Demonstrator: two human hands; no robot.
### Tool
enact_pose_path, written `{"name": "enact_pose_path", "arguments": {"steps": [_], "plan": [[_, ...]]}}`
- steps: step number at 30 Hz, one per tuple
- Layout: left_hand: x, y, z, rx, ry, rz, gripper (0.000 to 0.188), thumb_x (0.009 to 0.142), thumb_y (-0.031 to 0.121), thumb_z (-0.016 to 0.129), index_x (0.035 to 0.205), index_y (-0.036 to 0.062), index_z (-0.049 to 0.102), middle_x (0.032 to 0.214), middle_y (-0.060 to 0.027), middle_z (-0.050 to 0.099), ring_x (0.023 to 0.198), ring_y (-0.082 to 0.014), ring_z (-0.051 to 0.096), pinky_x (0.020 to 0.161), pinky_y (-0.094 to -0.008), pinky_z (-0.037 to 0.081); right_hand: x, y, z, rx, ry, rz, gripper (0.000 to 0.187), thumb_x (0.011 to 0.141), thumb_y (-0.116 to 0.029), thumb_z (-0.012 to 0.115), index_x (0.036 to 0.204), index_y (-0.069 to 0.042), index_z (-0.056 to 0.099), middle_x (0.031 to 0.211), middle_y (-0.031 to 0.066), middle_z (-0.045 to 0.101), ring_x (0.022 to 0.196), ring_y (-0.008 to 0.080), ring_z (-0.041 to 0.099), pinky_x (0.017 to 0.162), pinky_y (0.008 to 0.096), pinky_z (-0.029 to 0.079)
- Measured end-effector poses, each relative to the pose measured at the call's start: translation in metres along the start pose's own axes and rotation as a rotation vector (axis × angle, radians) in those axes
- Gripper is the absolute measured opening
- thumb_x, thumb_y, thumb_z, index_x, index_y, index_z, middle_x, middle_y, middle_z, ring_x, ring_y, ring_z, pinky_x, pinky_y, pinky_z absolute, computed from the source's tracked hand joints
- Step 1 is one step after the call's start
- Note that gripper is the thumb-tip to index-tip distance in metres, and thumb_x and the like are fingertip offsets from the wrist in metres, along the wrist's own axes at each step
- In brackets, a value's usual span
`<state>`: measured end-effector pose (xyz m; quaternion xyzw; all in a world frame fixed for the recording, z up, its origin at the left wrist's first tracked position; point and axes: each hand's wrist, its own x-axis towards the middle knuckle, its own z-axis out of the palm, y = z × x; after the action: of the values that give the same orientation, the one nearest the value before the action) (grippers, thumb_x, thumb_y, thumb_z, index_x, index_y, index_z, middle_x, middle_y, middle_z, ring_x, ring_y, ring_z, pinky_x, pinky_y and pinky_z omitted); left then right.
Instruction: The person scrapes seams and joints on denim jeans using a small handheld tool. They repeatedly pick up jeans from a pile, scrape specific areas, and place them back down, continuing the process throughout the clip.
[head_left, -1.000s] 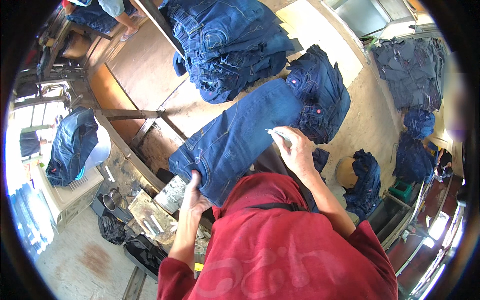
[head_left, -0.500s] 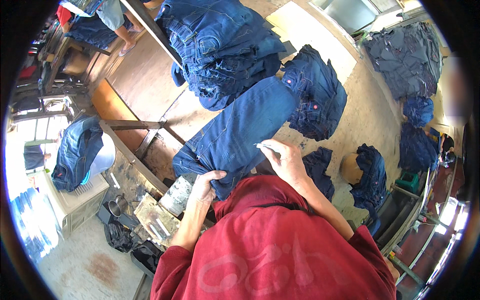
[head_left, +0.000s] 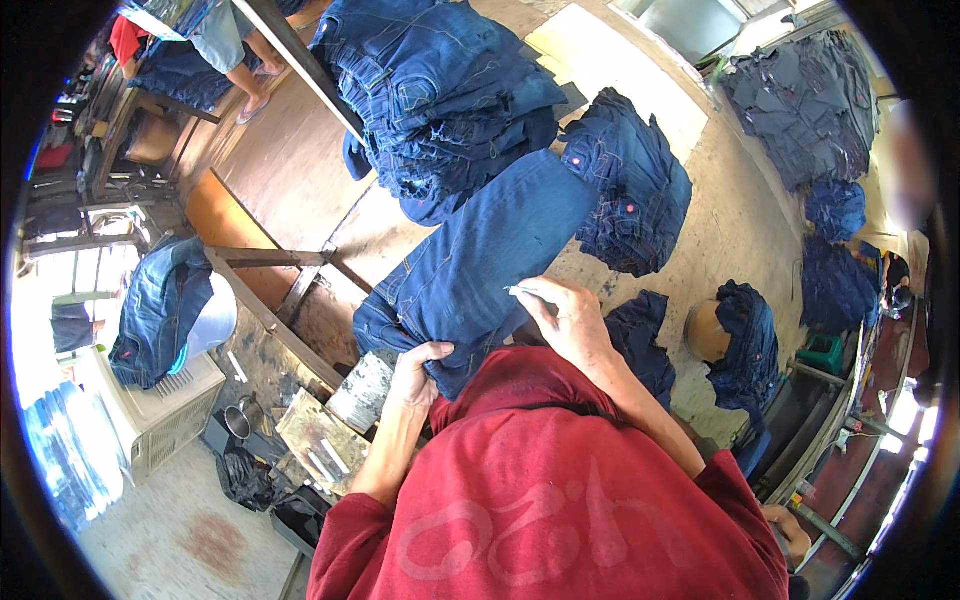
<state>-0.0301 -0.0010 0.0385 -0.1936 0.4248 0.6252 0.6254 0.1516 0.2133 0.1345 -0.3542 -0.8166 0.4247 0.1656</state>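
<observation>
A pair of dark blue jeans (head_left: 470,245) is stretched in front of me, one leg pointing up and to the right. My left hand (head_left: 422,372) grips its near edge, thumb on top and the other fingers hidden beneath the denim. Over the right side of the leg, my right hand (head_left: 562,318) pinches a small, slim, pale tool (head_left: 513,290). Its tip is at the cloth, beside faint light streaks; whether it touches I cannot tell. What supports the jeans from below is mostly hidden.
A tall pile of jeans (head_left: 440,100) stands ahead, with another stack (head_left: 632,190) to its right. Dark grey garments (head_left: 800,105) lie at the far right. At left are a wooden frame (head_left: 270,325), a metal mug (head_left: 238,418) and a beige appliance (head_left: 175,410) with jeans draped over it.
The whole view has shifted slightly. My right hand and its tool have moved a little left across the denim, while my left hand keeps its grip.
</observation>
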Motion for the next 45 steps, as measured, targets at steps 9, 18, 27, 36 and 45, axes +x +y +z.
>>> {"name": "enact_pose_path", "arguments": {"steps": [9,18,27,36,45], "plan": [[-0.016,0.008,0.018,-0.105,-0.037,-0.083,0.031,0.081,-0.003,0.069,0.109,-0.0153,0.074,0.109,-0.0257,0.080,0.100,-0.0343,0.080,0.099,-0.0457,0.065,-0.005,-0.004,0.002,-0.047,-0.047,0.032,0.016,0.104,-0.011,0.073,0.115,-0.002,0.080,0.106,0.0163,0.082,0.095,0.0340,0.080,0.083,0.0398,0.062],[-0.013,0.007,0.005,-0.095,-0.082,-0.091,0.025,0.081,-0.004,0.068,0.102,-0.0137,0.076,0.106,-0.0261,0.080,0.098,-0.0347,0.080,0.098,-0.0455,0.065,-0.002,-0.002,0.006,-0.046,-0.072,0.036,0.017,0.103,-0.010,0.074,0.116,-0.002,0.080,0.109,0.0158,0.082,0.100,0.0341,0.080,0.086,0.0396,0.062],[-0.018,0.010,0.011,0.032,0.009,-0.022,0.022,0.083,-0.006,0.072,0.103,-0.0114,0.078,0.107,-0.0220,0.081,0.099,-0.0307,0.079,0.098,-0.0430,0.065,0.002,-0.031,0.016,-0.214,-0.019,-0.231,0.012,0.097,-0.022,0.079,0.091,-0.014,0.072,0.084,0.0075,0.076,0.074,0.0308,0.073,0.071,0.0433,0.058],[-0.021,0.010,0.007,0.110,0.043,-0.025,0.020,0.086,-0.007,0.074,0.105,-0.0111,0.079,0.107,-0.0198,0.081,0.099,-0.0276,0.078,0.095,-0.0409,0.064,0.004,-0.048,0.026,-0.516,-0.127,-0.275,0.021,0.099,-0.032,0.076,0.087,-0.015,0.074,0.080,0.0045,0.073,0.077,0.0253,0.073,0.063,0.0406,0.059],[-0.024,0.014,0.018,0.140,0.027,-0.003,0.031,0.086,-0.010,0.074,0.117,-0.0105,0.076,0.116,-0.0197,0.080,0.108,-0.0289,0.077,0.097,-0.0425,0.064,0.012,-0.048,0.024,-0.483,-0.276,-0.244,0.020,0.099,-0.029,0.076,0.087,-0.014,0.073,0.077,0.0054,0.071,0.074,0.0283,0.072,0.064,0.0435,0.059]]}}
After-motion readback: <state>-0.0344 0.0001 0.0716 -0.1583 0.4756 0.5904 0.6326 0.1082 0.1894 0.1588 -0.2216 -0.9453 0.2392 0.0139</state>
